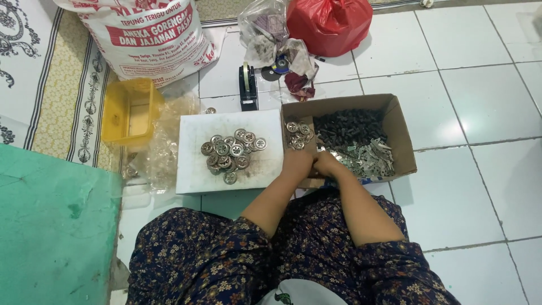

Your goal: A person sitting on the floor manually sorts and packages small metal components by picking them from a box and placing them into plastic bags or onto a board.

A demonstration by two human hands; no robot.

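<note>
Cardboard box near edge: left hand and right hand touching, grips unclear; metal discs in its far-left corner.

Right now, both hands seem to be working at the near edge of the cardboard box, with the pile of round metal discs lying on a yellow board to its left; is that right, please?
Not quite: the board under the round metal discs is white, not yellow, as the head view shows. The yellow thing is a plastic tub further left. The left hand and right hand are indeed at the near edge of the cardboard box.
</note>
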